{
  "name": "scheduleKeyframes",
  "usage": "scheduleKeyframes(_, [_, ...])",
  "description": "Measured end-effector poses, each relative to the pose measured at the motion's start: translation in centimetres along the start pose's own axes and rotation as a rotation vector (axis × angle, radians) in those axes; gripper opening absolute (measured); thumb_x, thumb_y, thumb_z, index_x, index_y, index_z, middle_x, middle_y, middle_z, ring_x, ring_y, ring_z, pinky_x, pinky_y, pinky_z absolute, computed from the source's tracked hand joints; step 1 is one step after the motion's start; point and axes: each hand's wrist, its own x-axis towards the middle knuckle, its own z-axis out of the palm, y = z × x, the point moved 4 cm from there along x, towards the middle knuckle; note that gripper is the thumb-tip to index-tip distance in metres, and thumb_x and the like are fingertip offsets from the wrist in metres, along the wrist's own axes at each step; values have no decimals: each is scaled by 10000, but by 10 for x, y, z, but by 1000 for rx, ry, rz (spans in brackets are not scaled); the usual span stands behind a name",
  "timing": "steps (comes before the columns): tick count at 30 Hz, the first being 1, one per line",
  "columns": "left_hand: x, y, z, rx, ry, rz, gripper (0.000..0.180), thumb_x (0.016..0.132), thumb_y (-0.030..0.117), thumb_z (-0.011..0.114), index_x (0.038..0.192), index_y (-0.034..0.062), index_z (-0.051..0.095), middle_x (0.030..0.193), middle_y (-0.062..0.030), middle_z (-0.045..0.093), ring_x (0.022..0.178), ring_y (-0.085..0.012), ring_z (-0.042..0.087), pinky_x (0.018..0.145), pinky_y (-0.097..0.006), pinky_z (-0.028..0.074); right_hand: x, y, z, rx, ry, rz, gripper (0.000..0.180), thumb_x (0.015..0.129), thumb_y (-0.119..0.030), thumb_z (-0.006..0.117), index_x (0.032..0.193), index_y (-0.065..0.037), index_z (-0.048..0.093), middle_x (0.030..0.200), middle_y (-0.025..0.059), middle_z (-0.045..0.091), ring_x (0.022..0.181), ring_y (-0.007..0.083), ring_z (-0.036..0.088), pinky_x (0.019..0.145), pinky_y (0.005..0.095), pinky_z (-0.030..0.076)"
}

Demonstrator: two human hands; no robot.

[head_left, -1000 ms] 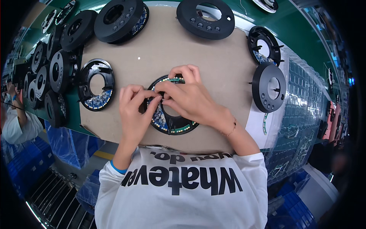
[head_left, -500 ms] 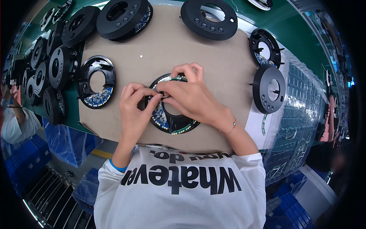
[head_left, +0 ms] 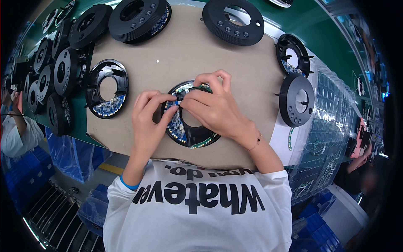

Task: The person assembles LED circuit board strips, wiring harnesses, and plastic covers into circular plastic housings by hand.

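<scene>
A round black housing [head_left: 195, 135] with a central hole lies in front of me on the brown mat. A blue circuit board [head_left: 176, 127] dense with small parts covers its left side, and a curved green LED strip [head_left: 205, 142] lies along its near right rim. My left hand [head_left: 150, 112] has thumb and index finger bent together at the board's upper left. Beside those fingertips, my right hand [head_left: 217, 107] closes its fingers over the housing's upper part. A small dark piece [head_left: 181, 95] shows between the two hands; the fingers hide most of what they grip.
Another black housing with a blue board [head_left: 110, 108] lies to the left. Several ring-shaped black covers [head_left: 65, 72] crowd the far left; more lie along the back [head_left: 233, 35] and at right [head_left: 289, 110]. Clear plastic trays [head_left: 327, 109] and a loose LED strip [head_left: 290, 138] are on the right.
My right fingertips have lifted slightly up and away from the left ones, uncovering a small dark piece between them. My left hand has barely moved.
</scene>
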Motion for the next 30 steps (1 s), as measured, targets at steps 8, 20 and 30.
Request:
scheduleKeyframes(8, [-15, 17, -17, 18, -257, 30, 675, 573, 212, 798, 1193, 72, 569, 1188, -128, 517, 1089, -304, 492, 896, -385, 415, -4, 3, -2, 27, -54, -4, 123, 656, -105, 666, 777, -105, 644, 810, -54, 606, 877, 195, 499, 819, 386, 324])
scheduleKeyframes(20, [-29, 18, -4, 30, -281, 63, 950, 640, 359, 773, 1380, 0, 298, 1385, -200, 365, 1289, -369, 334, 1035, -453, 264, -4, 5, 0, 36, -72, -15, 112, 660, -108, 632, 770, -82, 631, 789, -34, 584, 797, 181, 486, 793, 377, 335])
scheduleKeyframes(30, [-32, 20, 3, 12, -314, 66, 971, 661, 375, 747, 1395, 2, 232, 1434, -257, 226, 1317, -402, 255, 1045, -480, 206, -2, 7, -1, 117, -34, -28, 92, 666, -99, 599, 741, -49, 617, 753, 5, 575, 793, 181, 517, 798, 370, 382])
